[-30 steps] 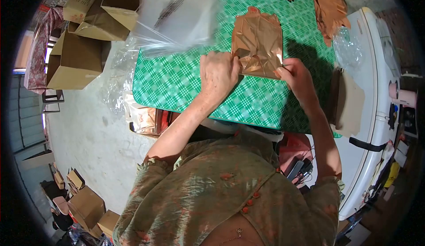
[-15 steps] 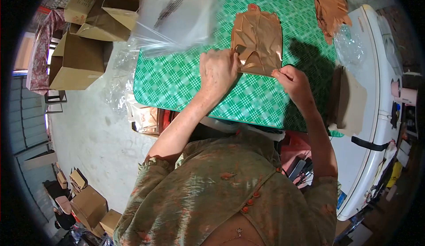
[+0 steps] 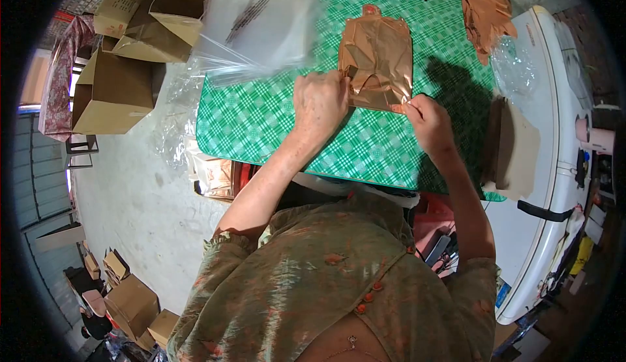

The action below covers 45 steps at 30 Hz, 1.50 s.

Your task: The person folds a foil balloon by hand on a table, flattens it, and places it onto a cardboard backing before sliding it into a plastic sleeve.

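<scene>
A folded piece of shiny copper-coloured foil [image 3: 377, 49], which looks like a flat foil balloon, lies creased on the green checked tablecloth. At its far end is a small tab with a red mark. My left hand [image 3: 319, 101] is closed at its lower left edge, the fingertips partly hidden behind the knuckles. The lower right corner is pinched between the thumb and fingers of my right hand [image 3: 428, 119]. Left of the foil lies a stack of clear plastic bags [image 3: 274, 33] with dark print on them.
More copper-coloured foil [image 3: 486, 10] hangs over the table's far right. Crumpled clear plastic [image 3: 512, 69] lies near a white fridge-like appliance [image 3: 544, 166] on the right. Open cardboard boxes [image 3: 124, 88] stand on the left, and more boxes [image 3: 132, 303] sit on the floor.
The foil has shifted slightly left and its lower part lies flatter, with the raised fold near the hands smoothed down. Both hands keep hold, almost in place.
</scene>
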### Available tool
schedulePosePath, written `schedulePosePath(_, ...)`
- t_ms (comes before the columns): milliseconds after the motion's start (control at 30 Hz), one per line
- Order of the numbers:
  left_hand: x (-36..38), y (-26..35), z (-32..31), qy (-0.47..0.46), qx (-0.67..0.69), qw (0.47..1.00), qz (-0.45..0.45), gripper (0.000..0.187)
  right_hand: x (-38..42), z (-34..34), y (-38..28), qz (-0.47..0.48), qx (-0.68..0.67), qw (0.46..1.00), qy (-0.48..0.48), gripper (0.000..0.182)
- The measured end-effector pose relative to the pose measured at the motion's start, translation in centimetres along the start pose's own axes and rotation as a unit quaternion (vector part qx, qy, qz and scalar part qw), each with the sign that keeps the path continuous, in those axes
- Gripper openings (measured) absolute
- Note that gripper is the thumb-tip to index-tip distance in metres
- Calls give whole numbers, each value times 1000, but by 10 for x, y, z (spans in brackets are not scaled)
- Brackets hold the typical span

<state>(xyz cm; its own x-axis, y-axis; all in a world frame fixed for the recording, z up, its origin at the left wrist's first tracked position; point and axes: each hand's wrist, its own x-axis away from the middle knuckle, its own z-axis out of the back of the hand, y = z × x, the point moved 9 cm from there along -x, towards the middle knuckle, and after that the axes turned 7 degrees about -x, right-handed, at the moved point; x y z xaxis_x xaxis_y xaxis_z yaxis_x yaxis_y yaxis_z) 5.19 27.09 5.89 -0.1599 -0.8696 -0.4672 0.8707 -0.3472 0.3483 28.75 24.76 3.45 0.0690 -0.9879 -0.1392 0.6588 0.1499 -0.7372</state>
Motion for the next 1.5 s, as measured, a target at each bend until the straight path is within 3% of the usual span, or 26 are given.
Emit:
schedulePosePath(267, -2, 3, -3, 9, -23, 999, -20, 19, 3, -1, -7, 36, 51, 998, 32, 19)
schedulePosePath(567, -6, 6, -2, -1, -36, 999, -24, 18, -3, -5, -4, -12, 91, 996, -23, 22)
schedulePosePath(667, -8, -2, -2, -63, 1, 997, 51, 21, -4, -6, -7, -20, 93, 995, -38, 26)
schedulePosePath(767, -10, 24, 32, 49, 0, 997, -60, 27, -5, -8, -2, -48, 114, 990, -64, 27)
schedulePosePath(800, -6, 25, 17, -36, 4, 998, -60, 38, -5, -8, -2, -45, 117, 990, -62, 27)
schedulePosePath(900, 1, 66, 24, 21, 5, 983, -185, 54, -6, -9, -2, -44, 125, 989, -61, 26)
schedulePosePath(933, 4, 67, 8, -55, 42, 979, -193, 69, -6, -9, -3, -48, 128, 989, -62, 26)
schedulePosePath(1067, 13, 76, -16, -114, 29, 971, -206, 74, -4, -7, -7, -11, 120, 992, -38, 24)
schedulePosePath(1500, 20, 72, -35, -144, -45, 967, -207, 72, -13, -5, -3, -37, 87, 993, -71, 30)
